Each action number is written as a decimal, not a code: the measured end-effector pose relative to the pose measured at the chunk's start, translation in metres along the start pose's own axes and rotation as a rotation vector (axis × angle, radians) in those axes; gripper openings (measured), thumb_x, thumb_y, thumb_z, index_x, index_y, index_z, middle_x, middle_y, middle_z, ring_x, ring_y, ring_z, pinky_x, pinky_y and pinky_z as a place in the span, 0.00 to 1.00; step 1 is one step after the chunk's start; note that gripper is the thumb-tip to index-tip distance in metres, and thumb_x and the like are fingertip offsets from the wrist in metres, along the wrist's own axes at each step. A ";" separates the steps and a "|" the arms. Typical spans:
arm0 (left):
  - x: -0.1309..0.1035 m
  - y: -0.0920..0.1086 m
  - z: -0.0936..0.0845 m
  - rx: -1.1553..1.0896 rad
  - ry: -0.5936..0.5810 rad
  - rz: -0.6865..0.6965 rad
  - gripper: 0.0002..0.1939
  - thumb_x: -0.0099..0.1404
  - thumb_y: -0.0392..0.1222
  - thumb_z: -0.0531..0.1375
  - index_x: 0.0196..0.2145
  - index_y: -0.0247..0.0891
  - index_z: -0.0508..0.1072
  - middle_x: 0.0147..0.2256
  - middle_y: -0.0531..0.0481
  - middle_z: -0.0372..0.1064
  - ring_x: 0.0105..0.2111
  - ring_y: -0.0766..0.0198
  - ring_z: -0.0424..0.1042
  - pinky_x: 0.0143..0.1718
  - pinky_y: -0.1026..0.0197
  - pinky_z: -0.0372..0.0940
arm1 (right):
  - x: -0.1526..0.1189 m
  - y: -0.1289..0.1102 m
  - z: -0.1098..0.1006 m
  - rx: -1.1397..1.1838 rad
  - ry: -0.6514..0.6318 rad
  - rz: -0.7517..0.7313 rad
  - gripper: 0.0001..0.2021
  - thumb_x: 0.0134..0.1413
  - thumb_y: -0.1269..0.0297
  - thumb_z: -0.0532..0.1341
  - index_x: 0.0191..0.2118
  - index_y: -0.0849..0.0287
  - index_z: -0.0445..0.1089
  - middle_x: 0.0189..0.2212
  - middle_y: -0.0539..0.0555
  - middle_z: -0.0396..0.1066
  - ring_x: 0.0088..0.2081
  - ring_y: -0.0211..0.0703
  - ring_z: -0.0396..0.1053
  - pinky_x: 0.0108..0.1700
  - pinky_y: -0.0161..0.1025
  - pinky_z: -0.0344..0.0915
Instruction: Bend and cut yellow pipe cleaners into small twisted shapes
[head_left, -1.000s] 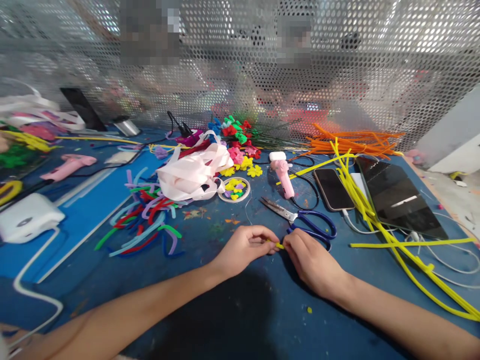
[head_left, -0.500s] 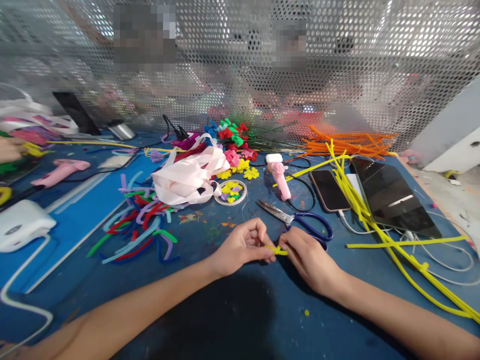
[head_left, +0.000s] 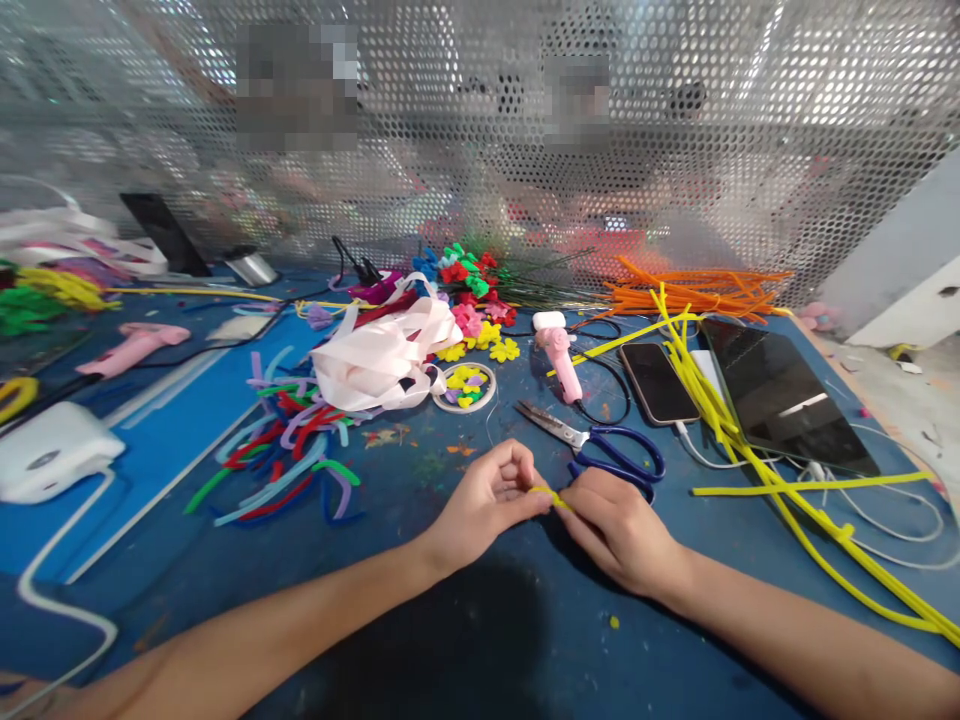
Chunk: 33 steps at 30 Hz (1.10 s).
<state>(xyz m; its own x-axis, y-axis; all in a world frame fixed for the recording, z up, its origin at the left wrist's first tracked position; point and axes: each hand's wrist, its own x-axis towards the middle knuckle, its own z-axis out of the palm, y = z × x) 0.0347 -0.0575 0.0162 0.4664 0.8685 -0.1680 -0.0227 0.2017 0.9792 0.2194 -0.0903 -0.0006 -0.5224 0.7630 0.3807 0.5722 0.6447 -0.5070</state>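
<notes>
A short piece of yellow pipe cleaner [head_left: 556, 497] spans the small gap between my two hands, mostly covered by fingers. My left hand [head_left: 491, 502] pinches one end of it between thumb and fingertips. At the other end, the curled fingers of my right hand [head_left: 619, 525] close on it. Just beyond my right hand lie scissors with dark blue handles [head_left: 622, 452], blades pointing away to the left. Long yellow pipe cleaners [head_left: 776, 490] run along the table on the right.
Cut coloured pipe cleaners [head_left: 292, 450] and pink ribbon [head_left: 382, 360] lie left of centre. Behind are a tape ring [head_left: 487, 390] around small flowers, a pink glue gun [head_left: 562, 365], a phone [head_left: 660, 383], a tablet [head_left: 795, 400] and orange pipe cleaners [head_left: 697, 290]. A perforated metal screen [head_left: 450, 180] borders the back.
My hands have drawn slightly closer together, and less of the yellow piece shows between them. At the far left, another person's hand has gone out of view.
</notes>
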 end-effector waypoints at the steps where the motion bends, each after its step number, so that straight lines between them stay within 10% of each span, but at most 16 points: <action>1: -0.001 0.000 0.000 0.029 0.001 0.014 0.17 0.52 0.39 0.66 0.28 0.37 0.58 0.26 0.55 0.68 0.27 0.70 0.68 0.32 0.67 0.62 | 0.000 0.000 0.000 -0.003 -0.001 -0.007 0.14 0.63 0.66 0.48 0.28 0.61 0.65 0.25 0.53 0.62 0.29 0.39 0.58 0.32 0.36 0.54; 19: -0.006 -0.007 0.000 0.280 0.091 0.250 0.07 0.58 0.41 0.62 0.33 0.36 0.69 0.32 0.48 0.70 0.34 0.64 0.71 0.38 0.63 0.65 | 0.009 -0.006 -0.006 0.399 -0.017 0.236 0.12 0.59 0.62 0.54 0.28 0.60 0.70 0.25 0.51 0.67 0.28 0.36 0.63 0.32 0.33 0.57; 24: -0.007 -0.010 -0.006 0.484 0.140 0.513 0.02 0.59 0.35 0.60 0.30 0.39 0.69 0.32 0.47 0.73 0.35 0.61 0.72 0.41 0.58 0.64 | 0.010 -0.009 -0.007 0.722 -0.099 0.379 0.14 0.59 0.60 0.54 0.27 0.62 0.69 0.21 0.49 0.66 0.26 0.34 0.63 0.30 0.31 0.58; 28: -0.018 -0.010 -0.015 0.799 -0.078 0.731 0.08 0.57 0.31 0.59 0.27 0.43 0.73 0.36 0.47 0.76 0.42 0.56 0.72 0.48 0.53 0.61 | 0.009 -0.010 -0.007 0.890 -0.114 0.465 0.15 0.55 0.57 0.57 0.25 0.63 0.68 0.17 0.47 0.62 0.21 0.31 0.58 0.26 0.30 0.54; 33: -0.023 -0.008 -0.015 0.907 0.071 0.788 0.12 0.58 0.28 0.59 0.31 0.45 0.76 0.39 0.48 0.76 0.45 0.56 0.72 0.51 0.52 0.60 | 0.010 -0.005 -0.005 0.947 0.004 0.538 0.16 0.52 0.55 0.59 0.23 0.63 0.66 0.17 0.46 0.59 0.21 0.31 0.54 0.25 0.31 0.51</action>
<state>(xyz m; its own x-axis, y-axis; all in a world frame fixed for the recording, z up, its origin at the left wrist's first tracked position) 0.0112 -0.0721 0.0102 0.5537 0.6387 0.5343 0.3639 -0.7627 0.5347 0.2141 -0.0857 0.0101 -0.3465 0.9356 -0.0682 0.0049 -0.0709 -0.9975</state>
